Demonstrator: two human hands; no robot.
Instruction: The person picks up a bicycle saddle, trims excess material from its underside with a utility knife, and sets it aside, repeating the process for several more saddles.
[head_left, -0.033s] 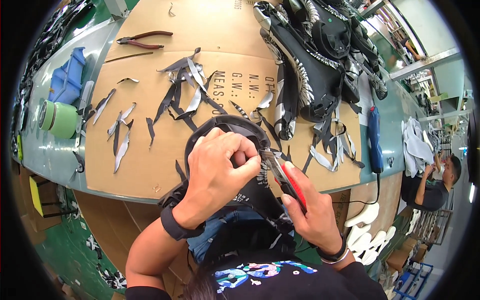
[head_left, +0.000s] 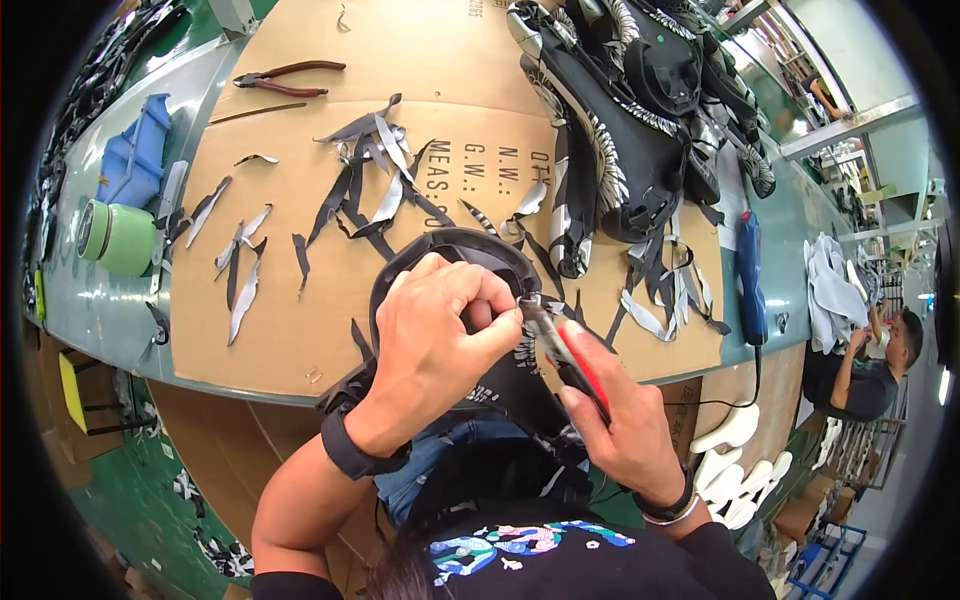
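A: What's shifting in the head view since the earlier frame?
B: Very little: the right hand [head_left: 628, 425] and its cutter knife [head_left: 573, 369] are edging left, the blade blurring. The left hand [head_left: 435, 315] is staying put.
A: How are the 2 hands gripping?
B: The right is wrapping round the knife's handle. The left is pinching, thumb against forefinger, at the rim of the black padded piece [head_left: 525, 397]; I'm not making out what's lying between the tips.
A: Where's that piece sitting?
B: It's lying across the near edge of the desk [head_left: 95, 320], under the left hand. I'm judging this as trimming along the rim; the next move is calling for a taut edge and a blade pointing clear of the fingertips.
A: Counting?
B: I'm counting 1 knife, 1 piece in hand, 1 pair of pliers [head_left: 262, 80], 1 green jar [head_left: 130, 242], 1 blue bin [head_left: 135, 155] and 1 blue corded tool [head_left: 750, 280]. The scraps [head_left: 388, 203] and piled pieces [head_left: 640, 170] are overlapping too much.
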